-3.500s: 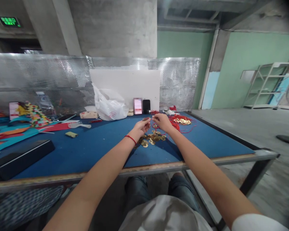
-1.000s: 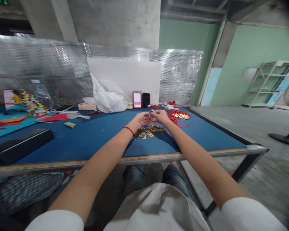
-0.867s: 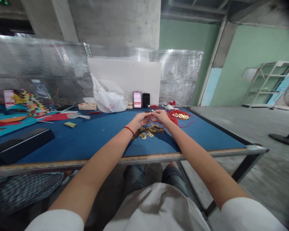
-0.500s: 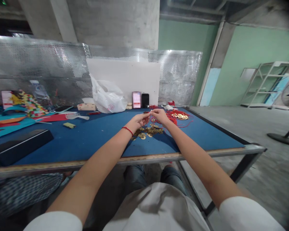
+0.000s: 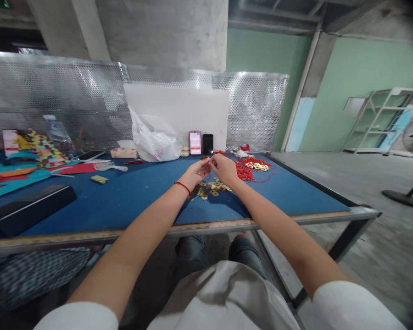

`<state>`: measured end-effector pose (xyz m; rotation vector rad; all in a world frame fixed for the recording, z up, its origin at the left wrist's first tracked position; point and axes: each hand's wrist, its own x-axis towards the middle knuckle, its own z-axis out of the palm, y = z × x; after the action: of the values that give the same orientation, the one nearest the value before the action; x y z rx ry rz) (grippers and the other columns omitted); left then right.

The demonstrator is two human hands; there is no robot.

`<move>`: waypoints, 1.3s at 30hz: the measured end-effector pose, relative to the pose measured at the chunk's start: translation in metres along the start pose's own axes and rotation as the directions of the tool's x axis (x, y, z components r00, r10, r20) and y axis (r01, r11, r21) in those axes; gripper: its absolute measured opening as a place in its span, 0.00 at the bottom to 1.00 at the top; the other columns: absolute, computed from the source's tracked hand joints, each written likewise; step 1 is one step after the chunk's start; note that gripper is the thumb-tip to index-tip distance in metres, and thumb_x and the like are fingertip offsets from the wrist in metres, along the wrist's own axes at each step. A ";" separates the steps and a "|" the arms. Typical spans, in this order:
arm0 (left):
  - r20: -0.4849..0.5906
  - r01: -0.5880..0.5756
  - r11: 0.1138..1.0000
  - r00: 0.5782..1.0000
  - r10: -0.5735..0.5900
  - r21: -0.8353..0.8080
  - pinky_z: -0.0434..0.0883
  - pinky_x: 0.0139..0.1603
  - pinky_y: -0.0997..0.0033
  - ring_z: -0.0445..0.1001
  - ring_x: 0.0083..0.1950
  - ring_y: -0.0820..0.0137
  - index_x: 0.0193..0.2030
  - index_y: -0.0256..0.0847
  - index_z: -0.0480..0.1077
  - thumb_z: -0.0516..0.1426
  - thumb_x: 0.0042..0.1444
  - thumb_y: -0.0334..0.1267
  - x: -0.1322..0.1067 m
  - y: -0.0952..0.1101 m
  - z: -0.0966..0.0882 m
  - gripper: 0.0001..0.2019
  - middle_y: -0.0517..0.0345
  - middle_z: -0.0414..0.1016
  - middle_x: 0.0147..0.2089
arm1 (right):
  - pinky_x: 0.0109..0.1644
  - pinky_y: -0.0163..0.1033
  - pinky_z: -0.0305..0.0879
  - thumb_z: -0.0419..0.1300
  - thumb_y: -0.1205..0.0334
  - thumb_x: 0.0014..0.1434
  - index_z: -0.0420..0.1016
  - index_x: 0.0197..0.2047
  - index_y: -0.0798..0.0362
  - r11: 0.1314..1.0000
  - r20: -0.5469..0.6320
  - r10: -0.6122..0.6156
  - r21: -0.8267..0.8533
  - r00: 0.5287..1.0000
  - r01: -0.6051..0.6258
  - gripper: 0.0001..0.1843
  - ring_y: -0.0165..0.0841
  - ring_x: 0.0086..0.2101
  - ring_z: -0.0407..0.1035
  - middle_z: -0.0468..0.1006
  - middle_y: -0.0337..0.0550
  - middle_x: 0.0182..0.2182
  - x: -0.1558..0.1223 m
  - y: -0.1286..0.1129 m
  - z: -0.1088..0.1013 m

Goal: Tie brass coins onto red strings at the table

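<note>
Two hands on the mat, and we see the left hand (image 5: 194, 175) and right hand (image 5: 224, 169) in a narrow pinch on a red cord (image 5: 207, 168), just above the brass coins (image 5: 210, 187); a tangle of red cord (image 5: 245, 171) lies just beyond those coins

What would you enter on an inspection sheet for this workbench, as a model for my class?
surface: blue-topped table with a metal front rim
job's things: red cord held between both hands; loose brass coins below; tangle of red cord and coins to the right
clutter: white plastic bag, phone, black phone, tissue box, black case
grippers: left hand and right hand, bare, fingers closed on the cord
cables: nothing seen
surroundings: perforated metal screen, green wall, white shelf rack
</note>
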<state>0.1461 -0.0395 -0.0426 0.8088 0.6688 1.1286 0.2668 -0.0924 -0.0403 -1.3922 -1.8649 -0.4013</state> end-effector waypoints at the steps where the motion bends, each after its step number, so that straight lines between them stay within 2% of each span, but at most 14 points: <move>1: -0.019 0.008 1.000 1.000 -0.008 -0.009 0.68 0.25 0.81 0.69 0.20 0.79 0.27 0.36 0.70 0.61 0.53 0.25 0.000 0.001 0.000 0.07 0.61 0.71 0.20 | 0.34 0.36 0.54 0.51 0.58 0.64 0.73 0.38 0.51 1.000 0.020 -0.010 -0.007 1.000 0.010 0.11 0.35 0.35 0.68 0.76 0.46 0.39 0.000 0.000 0.000; 3: -0.055 0.018 0.999 0.998 -0.019 -0.026 0.68 0.25 0.81 0.69 0.20 0.79 0.26 0.35 0.69 0.60 0.53 0.24 0.002 0.001 -0.001 0.07 0.60 0.72 0.20 | 0.35 0.36 0.54 0.52 0.59 0.63 0.73 0.37 0.51 1.000 0.029 -0.022 0.003 0.999 0.022 0.10 0.35 0.35 0.68 0.76 0.45 0.38 -0.001 0.000 0.000; 6: -0.047 -0.007 1.000 0.999 0.006 -0.021 0.68 0.26 0.81 0.69 0.20 0.79 0.26 0.34 0.69 0.59 0.52 0.21 0.007 -0.001 -0.003 0.08 0.60 0.71 0.20 | 0.37 0.36 0.56 0.55 0.58 0.59 0.73 0.34 0.52 0.995 -0.050 0.009 0.101 0.999 -0.004 0.08 0.34 0.37 0.67 0.75 0.43 0.36 0.001 0.003 0.003; 9: -0.015 -0.033 0.999 0.999 0.033 -0.004 0.69 0.28 0.82 0.70 0.22 0.79 0.26 0.33 0.70 0.59 0.51 0.20 0.010 -0.003 -0.003 0.07 0.60 0.72 0.21 | 0.39 0.35 0.58 0.55 0.58 0.58 0.71 0.34 0.53 0.945 -0.100 0.177 0.294 0.979 -0.141 0.09 0.33 0.37 0.66 0.75 0.41 0.33 0.004 0.008 0.012; 11: 0.004 -0.040 0.999 0.999 0.040 0.014 0.70 0.30 0.81 0.71 0.22 0.79 0.26 0.32 0.70 0.60 0.49 0.19 0.010 -0.004 -0.002 0.07 0.59 0.72 0.21 | 0.38 0.35 0.58 0.52 0.57 0.59 0.70 0.30 0.54 0.870 -0.012 0.292 0.419 0.956 -0.260 0.11 0.32 0.34 0.66 0.74 0.40 0.29 0.008 0.013 0.020; 14: 0.048 -0.069 0.995 0.997 0.066 0.073 0.71 0.32 0.81 0.72 0.25 0.78 0.25 0.32 0.71 0.60 0.46 0.17 0.006 -0.005 0.000 0.08 0.57 0.74 0.23 | 0.34 0.35 0.59 0.51 0.56 0.59 0.67 0.22 0.54 0.689 0.189 0.346 0.614 0.919 -0.386 0.17 0.31 0.29 0.65 0.70 0.40 0.23 0.013 0.020 0.029; 17: 0.065 -0.132 0.979 0.990 0.123 0.152 0.71 0.33 0.79 0.73 0.26 0.77 0.27 0.31 0.73 0.61 0.44 0.17 0.002 -0.007 0.001 0.08 0.56 0.75 0.24 | 0.30 0.34 0.60 0.58 0.56 0.53 0.68 0.21 0.54 0.458 0.316 0.346 0.765 0.883 -0.453 0.13 0.28 0.23 0.63 0.68 0.37 0.20 0.013 0.025 0.032; 19: 0.045 -0.171 0.967 0.985 0.166 0.188 0.71 0.33 0.78 0.72 0.25 0.77 0.27 0.32 0.73 0.63 0.42 0.17 -0.001 -0.009 0.002 0.08 0.56 0.75 0.24 | 0.28 0.33 0.60 0.61 0.58 0.49 0.70 0.23 0.55 0.397 0.342 0.355 0.788 0.870 -0.471 0.10 0.25 0.21 0.60 0.68 0.36 0.19 0.011 0.027 0.033; 26: 0.016 -0.266 0.899 0.960 0.278 0.348 0.71 0.36 0.72 0.70 0.24 0.76 0.25 0.33 0.74 0.67 0.37 0.22 -0.009 -0.009 0.005 0.08 0.57 0.74 0.22 | 0.25 0.32 0.55 0.60 0.60 0.45 0.73 0.22 0.57 0.441 0.316 0.374 0.766 0.872 -0.467 0.08 0.24 0.18 0.55 0.65 0.35 0.15 0.008 0.032 0.034; 32: 0.024 -0.279 0.877 0.956 0.293 0.391 0.70 0.35 0.71 0.70 0.23 0.76 0.24 0.33 0.74 0.67 0.36 0.23 -0.013 -0.007 0.008 0.08 0.57 0.73 0.20 | 0.25 0.32 0.54 0.57 0.59 0.45 0.72 0.21 0.57 0.497 0.266 0.406 0.738 0.874 -0.456 0.09 0.24 0.19 0.56 0.65 0.33 0.15 0.009 0.030 0.034; 39: 0.021 -0.268 0.864 0.958 0.287 0.427 0.68 0.30 0.73 0.67 0.22 0.77 0.22 0.33 0.75 0.67 0.35 0.23 -0.015 -0.006 0.006 0.07 0.57 0.74 0.20 | 0.22 0.31 0.49 0.56 0.61 0.44 0.70 0.20 0.56 0.521 0.279 0.423 0.704 0.862 -0.483 0.08 0.23 0.17 0.53 0.62 0.32 0.14 0.008 0.027 0.032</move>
<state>0.1493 -0.0566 -0.0435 1.2911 0.8722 1.2813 0.2784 -0.0570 -0.0608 -1.2025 -1.3456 0.6677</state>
